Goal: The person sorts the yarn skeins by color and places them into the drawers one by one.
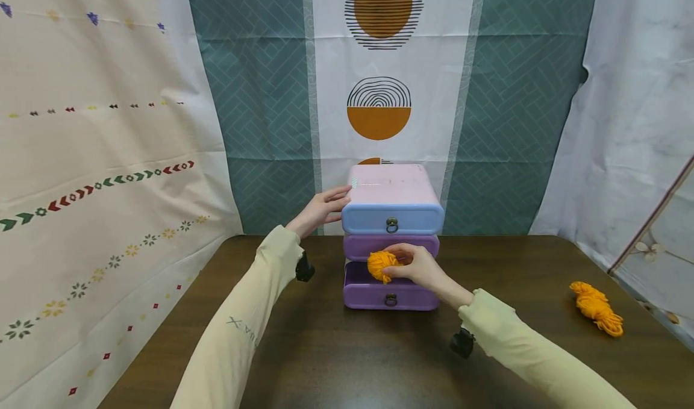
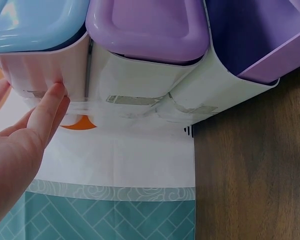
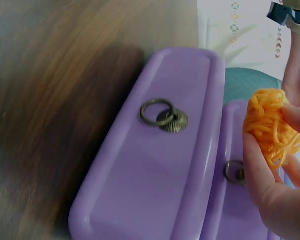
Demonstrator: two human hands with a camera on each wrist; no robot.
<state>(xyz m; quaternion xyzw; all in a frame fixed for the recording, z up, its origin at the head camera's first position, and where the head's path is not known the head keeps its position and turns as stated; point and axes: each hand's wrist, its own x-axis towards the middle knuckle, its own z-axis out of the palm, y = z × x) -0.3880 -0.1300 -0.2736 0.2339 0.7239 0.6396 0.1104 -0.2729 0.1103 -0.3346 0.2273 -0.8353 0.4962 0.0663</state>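
Note:
A small three-tier drawer unit (image 1: 393,183) stands on the table with its bottom purple drawer (image 1: 362,297) pulled out. My right hand (image 1: 420,268) pinches a ball of orange yarn (image 1: 379,264) between thumb and fingers, above that drawer; in the right wrist view the yarn (image 3: 270,125) overlaps the middle purple drawer (image 3: 235,205). With fingers extended, my left hand (image 1: 321,210) touches the left side of the unit near the top blue drawer (image 1: 365,218). In the left wrist view its fingertips rest on the pink casing (image 2: 72,67).
A twisted skein of orange yarn (image 1: 596,308) lies at the right of the brown table (image 1: 325,361). Behind the unit hangs a green and white patterned curtain (image 1: 265,96). A pale embroidered cloth (image 1: 108,186) hangs along the left, and a white cloth (image 1: 640,96) on the right.

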